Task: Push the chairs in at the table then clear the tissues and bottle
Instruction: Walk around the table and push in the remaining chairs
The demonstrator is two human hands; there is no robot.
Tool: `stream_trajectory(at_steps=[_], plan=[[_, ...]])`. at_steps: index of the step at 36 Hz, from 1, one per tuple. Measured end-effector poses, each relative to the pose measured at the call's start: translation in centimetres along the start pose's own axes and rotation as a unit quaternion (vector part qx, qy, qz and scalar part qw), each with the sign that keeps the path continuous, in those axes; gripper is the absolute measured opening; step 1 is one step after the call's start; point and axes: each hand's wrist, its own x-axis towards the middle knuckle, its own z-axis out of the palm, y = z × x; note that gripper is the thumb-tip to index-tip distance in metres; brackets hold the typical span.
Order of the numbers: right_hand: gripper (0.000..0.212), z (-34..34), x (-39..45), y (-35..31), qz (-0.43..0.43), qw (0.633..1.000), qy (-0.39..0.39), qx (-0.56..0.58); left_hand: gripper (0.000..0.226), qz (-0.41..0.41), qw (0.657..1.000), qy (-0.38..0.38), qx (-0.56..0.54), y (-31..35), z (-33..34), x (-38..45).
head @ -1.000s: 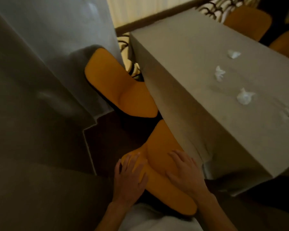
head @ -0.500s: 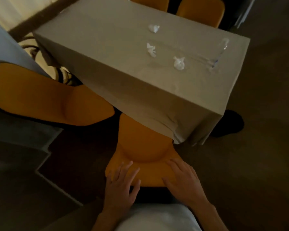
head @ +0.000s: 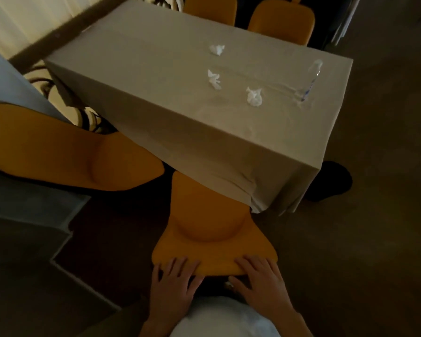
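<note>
I am looking down at both of my hands on the top edge of an orange moulded chair back. My left hand lies flat with its fingers spread apart over the left corner of that edge, gripping nothing I can make out. Up and to the left of it, a second orange moulded chair stands angled, its seat front just under the overhang of the grey tablecloth. The chair under my hands has its seat partly beneath the hanging cloth of the same long covered table. My right hand rests on the right corner of the backrest, fingers spread and lying open on the edge; whether the thumb hooks under it I cannot tell. Well beyond both hands, three crumpled white tissues lie on the tabletop, spaced apart. To their right, near the table's right edge, stands a clear plastic bottle. Past the far side, two more orange chair backs show.
</note>
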Motion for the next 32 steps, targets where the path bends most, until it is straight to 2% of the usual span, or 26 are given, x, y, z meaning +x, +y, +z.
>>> stream_trajectory(at_steps=[6, 11, 15, 26, 29, 32], plan=[[0.093, 0.6, 0.2, 0.0, 0.010, 1.000, 0.007, -0.009, 0.046, 0.005, 0.999, 0.015, 0.051, -0.3, 0.7, 0.5], [0.104, 0.6, 0.7, 0.0, 0.005, 0.999, 0.035, -0.016, 0.041, 0.027, 0.995, 0.063, 0.073, 0.0, 0.2, 0.7], [0.110, 0.5, 0.9, 0.1, 0.003, 0.999, 0.016, -0.027, 0.043, 0.028, 0.995, 0.077, 0.065, 0.0, 0.4, 1.3], [0.091, -0.5, 2.8, -0.5, 0.029, 0.998, 0.055, -0.025, 0.050, 0.051, 0.999, 0.002, 0.006, -0.7, -1.2, 4.4], [0.089, -1.6, 4.5, -0.7, 0.042, 0.997, 0.054, -0.037, 0.074, 0.080, 0.997, -0.014, 0.009, -0.7, -3.2, 6.8], [0.073, -2.8, 6.7, -0.8, 0.064, 0.996, 0.054, -0.033, 0.094, 0.092, 0.995, -0.022, 0.008, -0.5, -5.3, 9.5]])
